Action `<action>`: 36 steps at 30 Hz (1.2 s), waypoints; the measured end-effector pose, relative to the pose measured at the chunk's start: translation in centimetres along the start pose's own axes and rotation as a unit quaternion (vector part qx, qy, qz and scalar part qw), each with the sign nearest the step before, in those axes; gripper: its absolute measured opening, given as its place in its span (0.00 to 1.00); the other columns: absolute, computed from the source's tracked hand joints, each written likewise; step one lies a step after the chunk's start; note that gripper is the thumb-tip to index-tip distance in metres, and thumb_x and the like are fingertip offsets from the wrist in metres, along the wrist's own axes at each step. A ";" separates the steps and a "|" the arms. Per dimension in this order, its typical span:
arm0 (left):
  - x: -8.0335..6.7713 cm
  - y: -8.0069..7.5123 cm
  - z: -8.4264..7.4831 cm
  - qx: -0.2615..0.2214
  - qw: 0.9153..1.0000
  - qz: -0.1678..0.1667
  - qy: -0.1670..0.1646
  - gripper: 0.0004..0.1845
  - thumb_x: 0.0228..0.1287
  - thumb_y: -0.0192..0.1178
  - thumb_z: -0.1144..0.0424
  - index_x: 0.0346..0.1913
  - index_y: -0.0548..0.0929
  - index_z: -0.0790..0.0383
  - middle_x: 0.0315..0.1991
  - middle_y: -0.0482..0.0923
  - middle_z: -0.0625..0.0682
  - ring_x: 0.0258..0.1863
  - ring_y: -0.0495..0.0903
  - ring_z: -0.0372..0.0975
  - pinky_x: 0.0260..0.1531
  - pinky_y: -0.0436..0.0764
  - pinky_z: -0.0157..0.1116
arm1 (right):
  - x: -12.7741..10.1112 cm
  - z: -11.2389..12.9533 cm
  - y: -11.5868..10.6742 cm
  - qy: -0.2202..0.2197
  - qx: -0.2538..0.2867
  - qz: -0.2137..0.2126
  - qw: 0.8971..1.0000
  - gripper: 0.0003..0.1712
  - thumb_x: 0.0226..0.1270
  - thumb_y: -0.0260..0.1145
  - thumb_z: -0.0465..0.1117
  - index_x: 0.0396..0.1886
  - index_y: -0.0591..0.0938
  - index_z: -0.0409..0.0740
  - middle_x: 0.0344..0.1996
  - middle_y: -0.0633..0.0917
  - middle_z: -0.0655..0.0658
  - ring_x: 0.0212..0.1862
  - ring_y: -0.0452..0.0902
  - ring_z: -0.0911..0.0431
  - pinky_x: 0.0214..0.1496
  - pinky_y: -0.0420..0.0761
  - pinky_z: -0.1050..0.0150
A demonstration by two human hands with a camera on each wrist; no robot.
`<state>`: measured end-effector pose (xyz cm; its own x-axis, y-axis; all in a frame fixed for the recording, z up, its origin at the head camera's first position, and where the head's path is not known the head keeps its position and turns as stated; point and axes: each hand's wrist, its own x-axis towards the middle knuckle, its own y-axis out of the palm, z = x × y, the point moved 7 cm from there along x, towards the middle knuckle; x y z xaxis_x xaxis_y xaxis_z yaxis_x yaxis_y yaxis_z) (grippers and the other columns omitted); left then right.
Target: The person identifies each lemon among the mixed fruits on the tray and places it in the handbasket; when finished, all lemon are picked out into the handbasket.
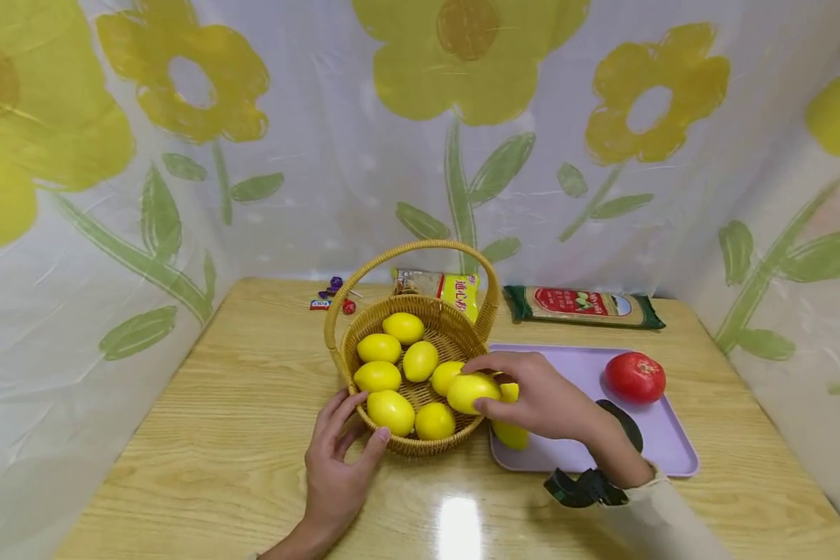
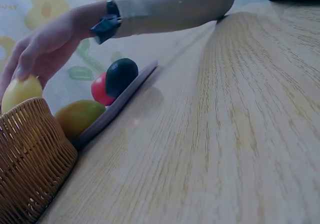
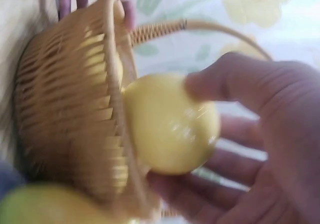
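Observation:
My right hand (image 1: 542, 397) pinches a yellow lemon (image 1: 472, 392) at the right rim of a round wicker basket (image 1: 420, 447). In the right wrist view, that lemon (image 3: 170, 124) sits between thumb and fingers, close against the rim. Several more lemons (image 1: 390, 413) lie inside the basket, whose tall handle (image 1: 420, 246) stands upright. At the basket's front left, my left hand (image 1: 339, 455) holds its side, with fingertips and thumb at the rim. The left wrist view catches the right hand (image 2: 47, 46) above the basket (image 2: 32, 159).
Right of the basket, a lilac tray (image 1: 556, 459) carries a red tomato (image 1: 635, 378), a dark green avocado-like fruit (image 1: 626, 426) and a yellow-green mango (image 2: 80, 118). Behind lie a yellow food packet (image 1: 460, 293), a green-ended noodle pack (image 1: 581, 305) and small wrapped candies (image 1: 334, 285).

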<state>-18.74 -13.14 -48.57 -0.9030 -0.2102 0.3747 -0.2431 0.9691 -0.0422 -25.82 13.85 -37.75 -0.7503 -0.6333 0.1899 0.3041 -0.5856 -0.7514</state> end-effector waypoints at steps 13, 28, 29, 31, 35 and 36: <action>0.1 -0.5 0.2 -0.013 1.000 0.003 0.014 0.29 0.69 0.72 0.76 0.72 0.81 0.66 0.79 0.66 0.64 0.75 0.73 0.40 0.66 0.86 0.29 | 2.9 1.0 3.1 -0.037 -0.129 0.016 0.991 0.21 0.72 0.78 0.41 0.62 0.88 0.44 0.60 0.90 0.48 0.63 0.86 0.53 0.70 0.88 0.51; 9.3 -8.1 -11.4 0.075 0.975 -0.056 0.202 0.11 0.68 0.63 0.82 0.51 0.87 0.80 0.55 0.87 0.52 0.55 0.85 0.35 0.61 0.87 0.28 | -4.7 0.6 -10.5 -0.017 -0.203 -0.183 0.962 0.26 0.66 0.81 0.37 0.64 0.88 0.46 0.63 0.90 0.43 0.66 0.85 0.42 0.72 0.86 0.52; 10.5 -8.8 -13.4 0.112 0.965 -0.053 0.231 0.12 0.69 0.64 0.78 0.52 0.87 0.79 0.54 0.88 0.52 0.55 0.84 0.33 0.61 0.85 0.26 | -5.2 1.2 -11.7 -0.022 -0.211 -0.201 0.956 0.28 0.64 0.82 0.36 0.65 0.88 0.45 0.64 0.89 0.42 0.66 0.84 0.41 0.74 0.84 0.60; 12.5 -10.1 -17.3 0.201 0.938 -0.051 0.278 0.16 0.70 0.65 0.68 0.56 0.89 0.73 0.53 0.89 0.55 0.54 0.85 0.38 0.58 0.83 0.27 | -5.9 2.7 -14.3 -0.036 -0.230 -0.245 0.941 0.29 0.63 0.81 0.36 0.65 0.88 0.44 0.65 0.88 0.40 0.67 0.83 0.38 0.70 0.78 0.76; 15.4 -11.2 -23.9 0.355 0.869 -0.054 0.341 0.28 0.72 0.62 0.50 0.63 0.87 0.67 0.60 0.85 0.69 0.59 0.81 0.61 0.60 0.84 0.52 | -6.7 5.7 -18.7 -0.049 -0.278 -0.332 0.900 0.35 0.76 0.72 0.59 0.71 0.84 0.41 0.72 0.83 0.37 0.70 0.79 0.33 0.47 0.76 0.76; 15.8 -11.2 -25.1 0.384 0.853 -0.057 0.350 0.30 0.73 0.60 0.47 0.65 0.86 0.66 0.62 0.83 0.69 0.61 0.79 0.66 0.59 0.83 0.60 | -6.7 6.4 -19.6 -0.047 -0.292 -0.352 0.888 0.40 0.77 0.67 0.67 0.72 0.83 0.41 0.74 0.81 0.37 0.71 0.78 0.33 0.49 0.79 0.70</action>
<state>-21.40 -24.11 -18.91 -0.4911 0.0906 0.8664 -0.7180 0.5210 -0.4615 -22.99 26.35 -20.30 -0.5740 -0.2700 0.7730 -0.5972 -0.5079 -0.6208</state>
